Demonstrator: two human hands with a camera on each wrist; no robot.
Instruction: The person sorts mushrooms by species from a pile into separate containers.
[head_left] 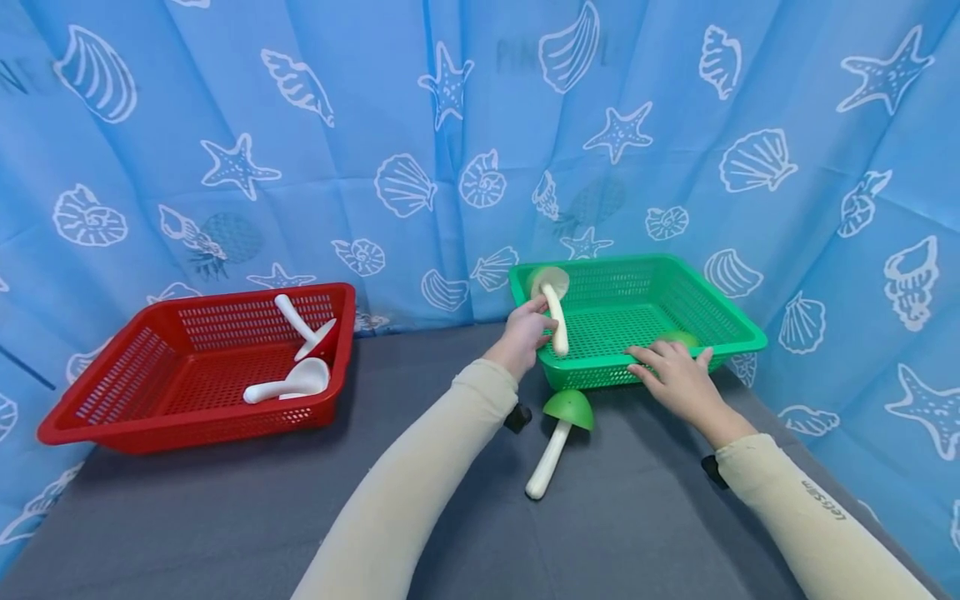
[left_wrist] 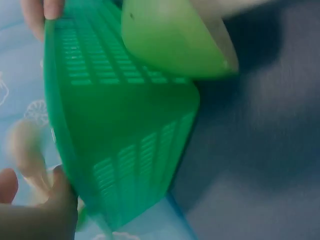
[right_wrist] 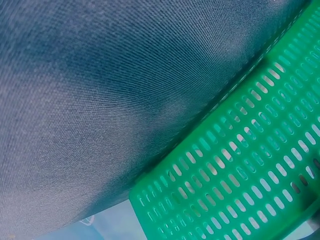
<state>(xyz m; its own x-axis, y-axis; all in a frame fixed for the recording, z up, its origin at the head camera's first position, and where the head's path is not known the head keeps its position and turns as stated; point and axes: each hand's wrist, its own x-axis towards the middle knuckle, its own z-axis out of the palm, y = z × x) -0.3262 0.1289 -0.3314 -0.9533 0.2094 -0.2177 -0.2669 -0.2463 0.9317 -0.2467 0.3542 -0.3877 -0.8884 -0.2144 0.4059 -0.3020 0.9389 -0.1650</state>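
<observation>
My left hand (head_left: 522, 333) pinches the pale stem of a green-capped toy mushroom (head_left: 557, 312) at the left end of the green basket (head_left: 727, 343). Its cap leans inside the left wall; in the left wrist view this mushroom is blurred and partly hidden by the rim. My right hand (head_left: 678, 382) rests at the front rim near the right corner, fingers spread over the edge. Just past its fingers, another green cap (head_left: 681, 337) shows inside the basket. On the cloth in front lies a second green-capped mushroom (head_left: 558, 442), stem toward me.
To the left stands a red basket (head_left: 135, 433) holding toy mushrooms (head_left: 303, 325) with white stems, at its right end. Dark grey cloth (head_left: 247, 517) covers the table. A blue curtain (head_left: 465, 233) with shell prints hangs right behind the baskets.
</observation>
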